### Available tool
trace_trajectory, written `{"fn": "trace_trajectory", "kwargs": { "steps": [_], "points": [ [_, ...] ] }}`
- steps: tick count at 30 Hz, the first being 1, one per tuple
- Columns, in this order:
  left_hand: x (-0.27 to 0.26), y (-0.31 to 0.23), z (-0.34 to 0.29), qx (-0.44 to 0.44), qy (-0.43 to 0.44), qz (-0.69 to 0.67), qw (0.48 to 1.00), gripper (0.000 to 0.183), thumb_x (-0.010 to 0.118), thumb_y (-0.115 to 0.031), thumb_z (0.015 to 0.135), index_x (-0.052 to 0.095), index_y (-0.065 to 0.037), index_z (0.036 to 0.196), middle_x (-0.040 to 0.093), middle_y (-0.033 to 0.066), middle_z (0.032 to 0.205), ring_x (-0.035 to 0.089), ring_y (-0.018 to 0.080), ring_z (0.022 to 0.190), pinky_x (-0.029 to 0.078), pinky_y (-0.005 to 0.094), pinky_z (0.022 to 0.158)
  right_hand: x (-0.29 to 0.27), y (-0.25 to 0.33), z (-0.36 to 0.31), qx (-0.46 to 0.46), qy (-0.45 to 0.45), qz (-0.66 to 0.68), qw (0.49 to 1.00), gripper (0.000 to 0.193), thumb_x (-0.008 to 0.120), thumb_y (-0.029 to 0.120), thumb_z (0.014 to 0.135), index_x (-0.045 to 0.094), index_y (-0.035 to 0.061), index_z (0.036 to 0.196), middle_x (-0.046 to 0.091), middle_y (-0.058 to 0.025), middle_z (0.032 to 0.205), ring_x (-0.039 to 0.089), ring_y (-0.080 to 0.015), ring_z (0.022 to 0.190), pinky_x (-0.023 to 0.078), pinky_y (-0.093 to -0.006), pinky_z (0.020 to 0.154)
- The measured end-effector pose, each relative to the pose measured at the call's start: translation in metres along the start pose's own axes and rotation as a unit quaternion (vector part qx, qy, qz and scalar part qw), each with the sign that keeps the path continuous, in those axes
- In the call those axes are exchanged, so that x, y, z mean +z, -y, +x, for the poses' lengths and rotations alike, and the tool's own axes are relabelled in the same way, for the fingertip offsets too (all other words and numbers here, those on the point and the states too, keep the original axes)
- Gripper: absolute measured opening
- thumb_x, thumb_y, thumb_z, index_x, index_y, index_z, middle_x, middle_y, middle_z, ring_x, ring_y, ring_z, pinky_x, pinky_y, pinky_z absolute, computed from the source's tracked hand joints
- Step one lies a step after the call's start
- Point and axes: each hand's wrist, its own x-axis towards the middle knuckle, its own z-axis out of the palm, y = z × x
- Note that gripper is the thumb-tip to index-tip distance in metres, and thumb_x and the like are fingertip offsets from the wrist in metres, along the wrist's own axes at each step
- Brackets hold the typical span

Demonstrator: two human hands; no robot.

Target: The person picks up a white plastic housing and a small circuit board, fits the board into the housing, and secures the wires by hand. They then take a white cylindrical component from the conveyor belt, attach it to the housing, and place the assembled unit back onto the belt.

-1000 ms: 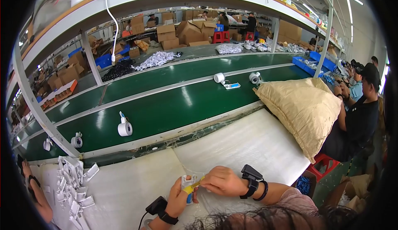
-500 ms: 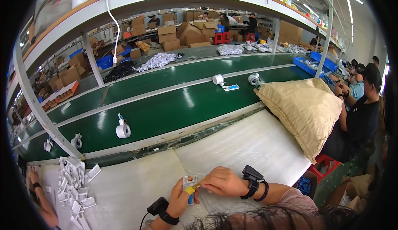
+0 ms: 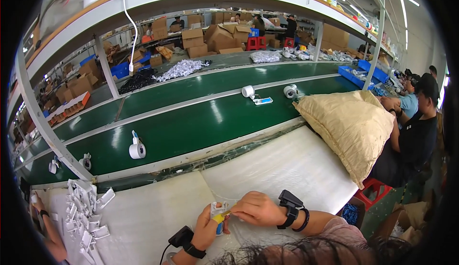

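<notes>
Just past the near edge of the padded table, my left hand (image 3: 206, 227) is closed around a small white plastic part (image 3: 219, 206) with a blue piece in it. Something yellow (image 3: 221, 217) shows at its thumb; whether it is a wrap or a tool I cannot tell. My right hand (image 3: 258, 208) meets it from the right, fingers pinched together beside the yellow piece. Whatever those fingers hold is hidden. To the left lies a heap of white plastic parts (image 3: 79, 207), apart from both hands.
Beyond the table (image 3: 158, 203) runs a green conveyor belt (image 3: 191, 126) carrying white round units, such as one (image 3: 137, 150) at left. A large brown paper sack (image 3: 346, 129) sits at the right. Another person's hand (image 3: 37, 202) is at far left; a co-worker (image 3: 416, 126) sits at right.
The white round units on the belt have shifted slightly left. My two hands stay in nearly the same place. The hand at far left now shows a small white piece.
</notes>
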Motion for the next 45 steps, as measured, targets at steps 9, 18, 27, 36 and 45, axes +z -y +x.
{"fn": "trace_trajectory", "kwargs": {
  "steps": [9, 18, 27, 36, 45],
  "points": [
    [0.000, -0.001, -0.001, 0.001, 0.001, -0.005, 1.000, 0.032, 0.046, -0.009, 0.094, 0.042, -0.001, 0.125, 0.059, 0.0147, 0.091, 0.059, 0.0204, 0.068, 0.056, 0.0348, 0.056, -0.001, 0.002, 0.001, 0.002, 0.006, -0.003, 1.000, 0.015, 0.071, 0.010, 0.079, 0.066, 0.0077, 0.093, 0.064, -0.0053, 0.081, 0.063, -0.0241, 0.073, 0.050, -0.0345, 0.068],
    [-0.001, -0.004, 0.001, -0.001, 0.009, 0.003, 1.000, 0.031, 0.046, -0.010, 0.094, 0.042, 0.000, 0.124, 0.059, 0.0145, 0.092, 0.059, 0.0204, 0.068, 0.056, 0.0346, 0.057, 0.001, -0.002, 0.001, 0.000, 0.005, -0.003, 1.000, 0.015, 0.070, 0.010, 0.079, 0.066, 0.0079, 0.093, 0.064, -0.0052, 0.081, 0.063, -0.0241, 0.074, 0.050, -0.0344, 0.069],
    [-0.001, -0.004, -0.002, -0.004, 0.009, 0.003, 1.000, 0.032, 0.047, -0.010, 0.094, 0.042, -0.001, 0.125, 0.059, 0.0135, 0.091, 0.060, 0.0202, 0.068, 0.056, 0.0350, 0.058, 0.001, 0.001, 0.001, 0.000, 0.003, 0.001, 1.000, 0.018, 0.072, 0.009, 0.077, 0.066, 0.0081, 0.094, 0.064, -0.0049, 0.080, 0.063, -0.0243, 0.072, 0.050, -0.0346, 0.067],
    [0.004, -0.003, -0.004, 0.013, -0.009, 0.007, 1.000, 0.043, 0.042, -0.009, 0.091, 0.034, -0.002, 0.133, 0.057, 0.0148, 0.101, 0.059, 0.0218, 0.074, 0.057, 0.0373, 0.061, -0.003, 0.003, 0.002, -0.005, -0.003, -0.023, 1.000, 0.020, 0.073, 0.006, 0.075, 0.066, 0.0064, 0.094, 0.065, -0.0066, 0.080, 0.063, -0.0241, 0.071, 0.050, -0.0350, 0.065],
    [0.008, -0.011, -0.004, 0.027, 0.034, 0.015, 0.999, 0.045, 0.036, -0.003, 0.091, 0.029, -0.003, 0.136, 0.053, 0.0129, 0.106, 0.056, 0.0179, 0.080, 0.054, 0.0343, 0.067, 0.002, -0.002, 0.003, 0.005, -0.026, -0.004, 1.000, 0.020, 0.074, 0.002, 0.072, 0.064, 0.0044, 0.089, 0.067, -0.0082, 0.084, 0.066, -0.0253, 0.073, 0.053, -0.0372, 0.069]
  ]
}}
